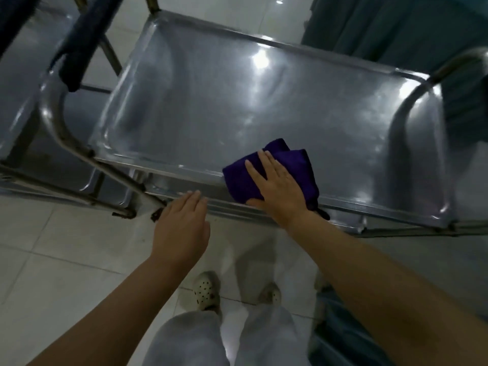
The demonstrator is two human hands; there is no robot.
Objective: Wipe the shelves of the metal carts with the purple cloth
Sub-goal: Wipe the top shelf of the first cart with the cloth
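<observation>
Purple cloth (287, 170) under flat right hand (277, 186) on metal shelf (237, 101)

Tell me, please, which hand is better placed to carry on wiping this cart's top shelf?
The right hand. It already lies flat on the purple cloth at the near edge of the top shelf. The left hand holds nothing and hovers open near the shelf's front rim.

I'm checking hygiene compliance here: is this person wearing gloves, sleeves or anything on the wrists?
No. The left hand and right hand are both bare, with no gloves, rings, watch or bracelet visible. Both forearms are uncovered as far as the view shows; no sleeve reaches them.
</observation>
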